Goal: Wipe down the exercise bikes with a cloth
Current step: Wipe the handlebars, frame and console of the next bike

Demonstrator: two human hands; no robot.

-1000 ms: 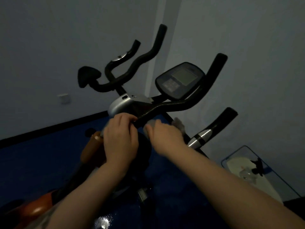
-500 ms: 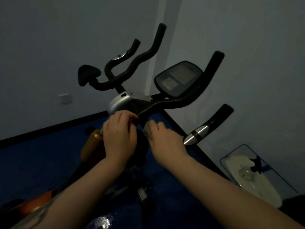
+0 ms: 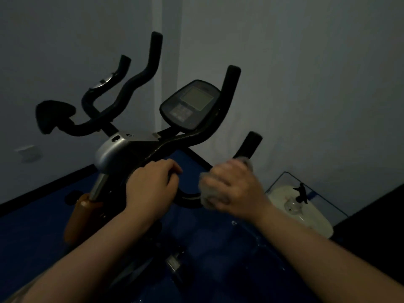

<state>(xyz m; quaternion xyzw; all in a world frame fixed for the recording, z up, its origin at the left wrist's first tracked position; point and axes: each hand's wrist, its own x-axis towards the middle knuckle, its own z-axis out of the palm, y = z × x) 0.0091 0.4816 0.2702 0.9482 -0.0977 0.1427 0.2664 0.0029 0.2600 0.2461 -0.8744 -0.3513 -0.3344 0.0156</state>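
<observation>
An exercise bike with black handlebars (image 3: 188, 138), a silver stem housing (image 3: 111, 149) and a dark console (image 3: 190, 104) stands in front of me in dim light. My left hand (image 3: 150, 189) grips the near curved bar close to the stem. My right hand (image 3: 234, 189) holds a pale grey cloth (image 3: 206, 197) wrapped round the lower right handlebar, just below its black end grip (image 3: 250, 145). Part of the cloth shows above and below my fingers.
Grey walls meet in a corner behind the bike. The floor is blue (image 3: 218, 248) with a dark skirting line. An orange frame part (image 3: 80, 215) sits lower left. A clear box with a white object and a black fitting (image 3: 301, 200) stands at the right wall.
My right hand with the cloth has slid rightward from near the stem along the lower bar toward its end grip. My left hand stays on the bar. The view has tilted.
</observation>
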